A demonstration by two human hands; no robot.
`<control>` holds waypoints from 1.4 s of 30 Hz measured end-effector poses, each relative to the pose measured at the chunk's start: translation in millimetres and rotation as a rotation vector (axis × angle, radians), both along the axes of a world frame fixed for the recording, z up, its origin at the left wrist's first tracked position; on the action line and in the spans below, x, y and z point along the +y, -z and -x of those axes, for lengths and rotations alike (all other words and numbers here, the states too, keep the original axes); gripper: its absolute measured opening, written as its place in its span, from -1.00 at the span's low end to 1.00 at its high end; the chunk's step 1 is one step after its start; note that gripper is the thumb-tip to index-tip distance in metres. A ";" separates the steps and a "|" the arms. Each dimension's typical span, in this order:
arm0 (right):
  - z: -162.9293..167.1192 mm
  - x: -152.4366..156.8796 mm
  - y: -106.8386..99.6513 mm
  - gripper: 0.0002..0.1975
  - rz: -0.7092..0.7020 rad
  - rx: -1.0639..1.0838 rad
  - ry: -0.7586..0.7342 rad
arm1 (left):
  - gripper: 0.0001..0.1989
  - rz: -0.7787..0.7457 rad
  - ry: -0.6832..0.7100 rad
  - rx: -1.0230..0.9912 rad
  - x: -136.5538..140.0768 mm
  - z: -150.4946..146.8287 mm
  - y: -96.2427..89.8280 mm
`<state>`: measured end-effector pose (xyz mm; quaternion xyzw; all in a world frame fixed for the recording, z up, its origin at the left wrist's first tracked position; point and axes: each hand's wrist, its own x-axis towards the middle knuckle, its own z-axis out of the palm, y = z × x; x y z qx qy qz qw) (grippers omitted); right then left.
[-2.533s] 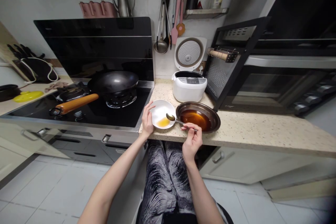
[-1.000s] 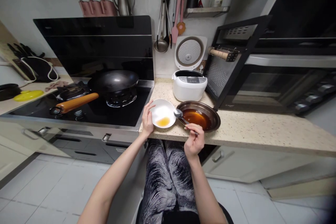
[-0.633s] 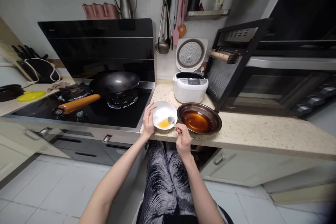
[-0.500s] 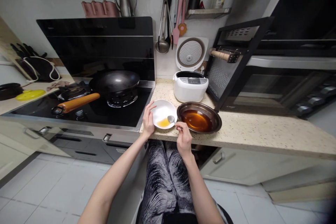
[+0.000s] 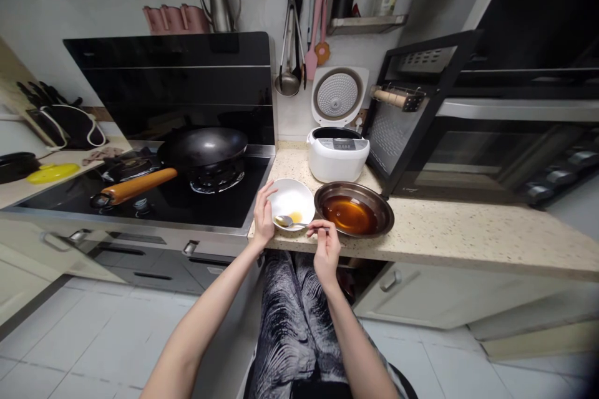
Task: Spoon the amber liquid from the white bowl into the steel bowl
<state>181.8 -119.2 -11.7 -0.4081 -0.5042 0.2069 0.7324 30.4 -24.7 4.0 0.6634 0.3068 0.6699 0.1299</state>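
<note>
My left hand (image 5: pixel 264 217) grips the left rim of a white bowl (image 5: pixel 291 193), thumb and fingers against its side. A little yellow liquid (image 5: pixel 296 217) lies at the bottom of the bowl. Between the fingers of my right hand (image 5: pixel 326 248) is the handle of a metal spoon (image 5: pixel 284 221), held nearly level. The spoon's head is inside the bowl, at its near left part. Just right of the bowl stands a dark metal basin (image 5: pixel 386 215) holding amber-brown liquid (image 5: pixel 350 214).
Behind the basin stands a white rice cooker (image 5: pixel 339 159), lid raised. A black wok (image 5: pixel 201 146) sits on the stove to the left, its wooden handle (image 5: pixel 140 187) pointing toward me. An oven (image 5: pixel 486 156) fills the right side. Utensils (image 5: pixel 289 81) hang on the wall.
My right hand has turned the spoon, and its head has moved left and slightly down within the bowl. My left hand stays on the rim.
</note>
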 end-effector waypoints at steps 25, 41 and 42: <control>-17.2 -5.0 -17.0 -0.79 -0.149 0.187 0.224 | -0.60 -0.002 0.012 -0.012 1.3 0.1 0.4; -44.5 -4.1 -16.5 -0.82 -0.242 0.034 0.426 | -0.61 -0.014 0.015 -0.009 1.5 0.6 0.6; -45.3 -3.2 -14.4 -0.82 -0.249 -0.003 0.432 | -0.61 -0.015 0.017 -0.009 1.5 0.7 0.6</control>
